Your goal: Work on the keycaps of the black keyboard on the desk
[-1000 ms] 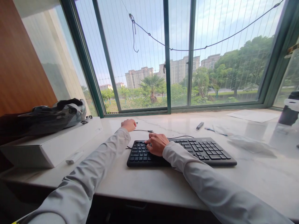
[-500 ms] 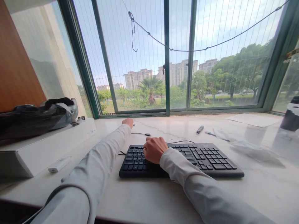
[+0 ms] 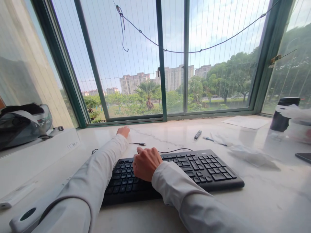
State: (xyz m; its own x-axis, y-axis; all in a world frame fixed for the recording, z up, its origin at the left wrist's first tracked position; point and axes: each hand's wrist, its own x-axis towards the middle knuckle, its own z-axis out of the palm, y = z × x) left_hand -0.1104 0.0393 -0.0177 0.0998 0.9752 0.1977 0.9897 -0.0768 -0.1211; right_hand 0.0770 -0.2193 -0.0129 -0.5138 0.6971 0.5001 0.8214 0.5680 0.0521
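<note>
The window (image 3: 136,64) fills everything from your 10 to your 2 o'clock, green-framed, with a cord slung across it. Below it the pale stone counter (image 3: 267,194) runs the full width. At your 9 o'clock a white box (image 3: 36,152) sits on it, with a grey bag (image 3: 21,124) lying on top.

The black keyboard (image 3: 194,168) lies flat in front of you, at 12 o'clock and close in, its long side roughly parallel to the counter edge. At 2 o'clock, well apart from it, stands a black container (image 3: 283,115), with a sheet of paper (image 3: 246,122) just left of that.

Your right hand (image 3: 145,161) rests on the left half of the keys as a loose fist, knuckles up, fingers pressed together, gripping nothing. Your left hand (image 3: 123,131) is stretched to 11 o'clock, past the keyboard, near the window frame, fingers curled down on the stone; you cannot tell whether it pinches anything.

A dark phone (image 3: 303,157) shows at the 3 o'clock edge. A marker (image 3: 197,134) lies beyond the keyboard at 1 o'clock. A thin cable (image 3: 175,150) trails along the keyboard's far edge, its plug (image 3: 141,143) lying between your two hands.
</note>
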